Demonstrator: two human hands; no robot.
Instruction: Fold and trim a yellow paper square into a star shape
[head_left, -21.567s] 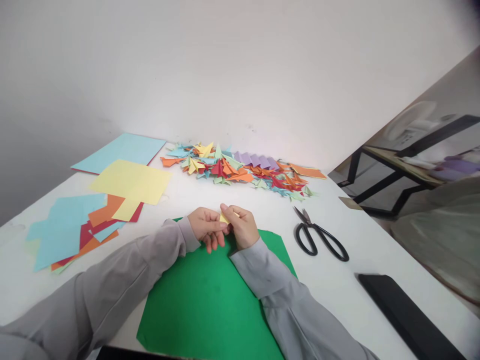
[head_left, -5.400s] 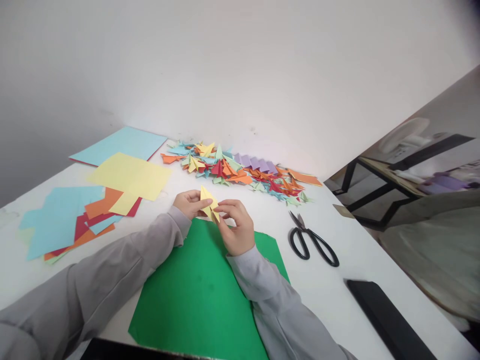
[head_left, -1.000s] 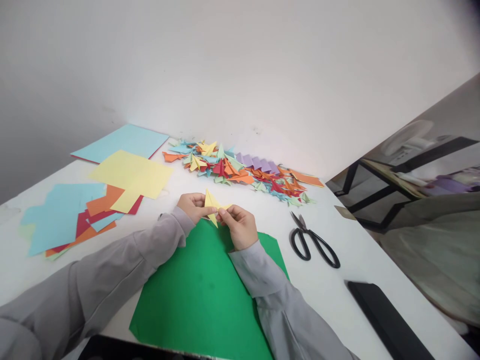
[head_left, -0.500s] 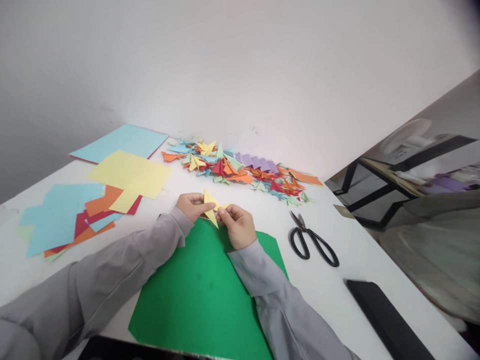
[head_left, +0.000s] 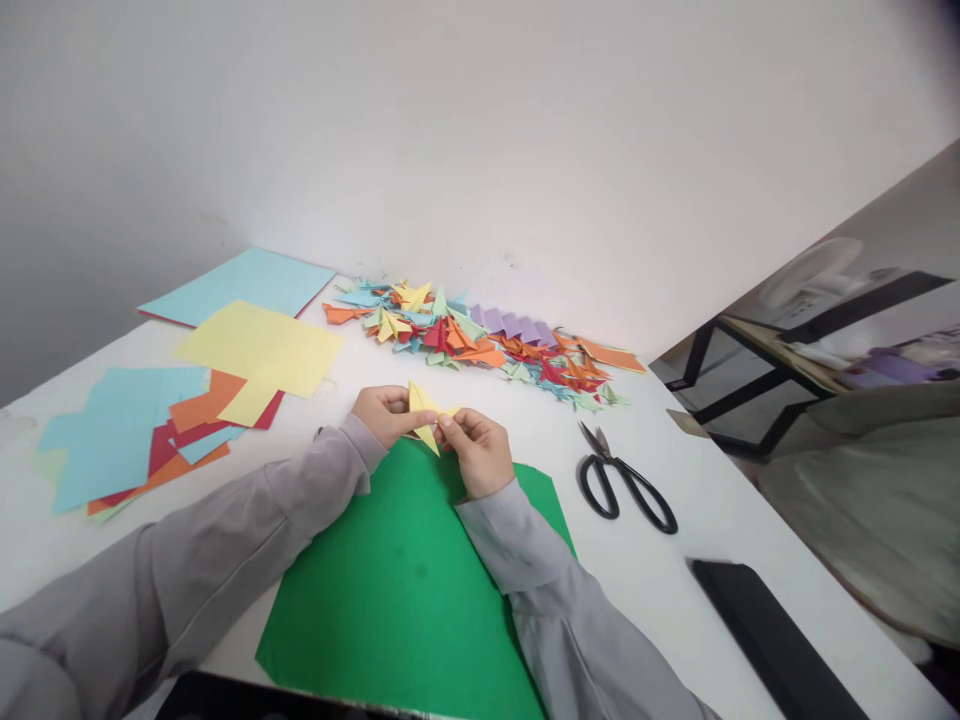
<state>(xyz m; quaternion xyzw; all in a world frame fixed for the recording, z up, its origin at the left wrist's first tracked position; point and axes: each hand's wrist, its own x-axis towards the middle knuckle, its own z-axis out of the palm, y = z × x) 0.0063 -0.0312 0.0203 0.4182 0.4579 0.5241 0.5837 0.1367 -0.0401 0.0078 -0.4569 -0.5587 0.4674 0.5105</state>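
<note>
Between my two hands is a small yellow folded paper figure [head_left: 424, 407] with pointed ends, held just above the far edge of a green sheet [head_left: 409, 570]. My left hand [head_left: 384, 414] pinches its left side between thumb and fingers. From the right, my right hand [head_left: 480, 452] grips the figure's other side with thumb and forefinger, close to the left thumb. Parts of the figure are hidden behind the fingers. Beyond the hands lies a pile of folded paper figures [head_left: 457, 343] in several colours.
Black-handled scissors [head_left: 619, 475] lie right of the green sheet, with a dark flat object [head_left: 772, 630] nearer the front. Left are loose coloured paper pieces [head_left: 142, 420], a yellow sheet [head_left: 262, 345] and a blue sheet [head_left: 240, 285]. A white wall [head_left: 480, 150] stands behind the table.
The yellow paper figure has tilted slightly and shifted a little to the right in my fingers. My right hand has moved barely rightward; everything else stays put.
</note>
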